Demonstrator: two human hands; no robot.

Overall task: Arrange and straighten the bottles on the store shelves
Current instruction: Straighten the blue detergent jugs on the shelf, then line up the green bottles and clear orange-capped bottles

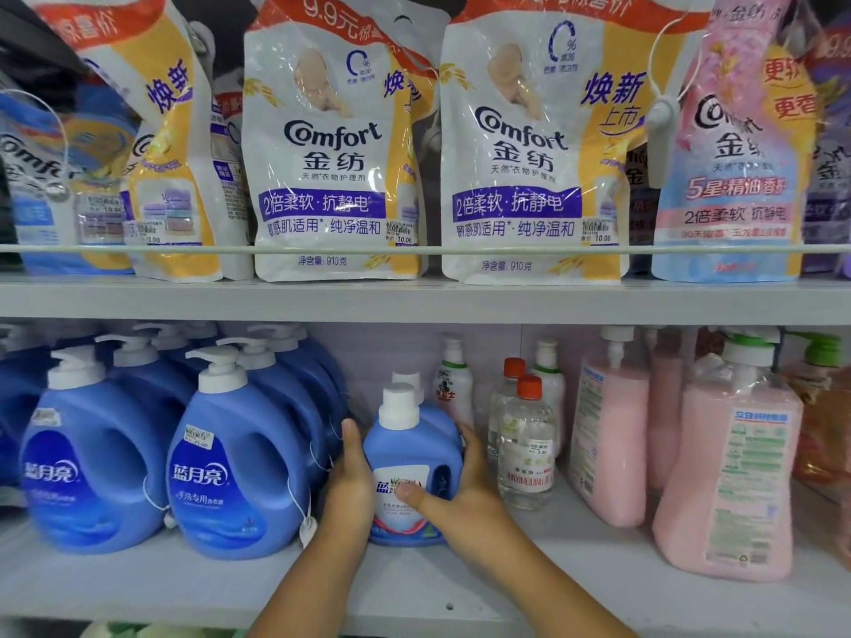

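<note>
A small blue detergent bottle (405, 448) with a white cap stands upright on the lower shelf (138, 587), in the middle. My left hand (347, 485) presses against its left side, fingers pointing up. My right hand (460, 488) grips its right side, thumb across the front label. A second small blue bottle stands right behind it, mostly hidden.
Large blue pump bottles (230, 458) fill the shelf to the left, with hanging tags. Clear orange-capped bottles (525, 448) stand just right, then pink pump bottles (732, 472). White spray bottles (453, 379) stand at the back. Comfort refill pouches (331, 145) line the upper shelf.
</note>
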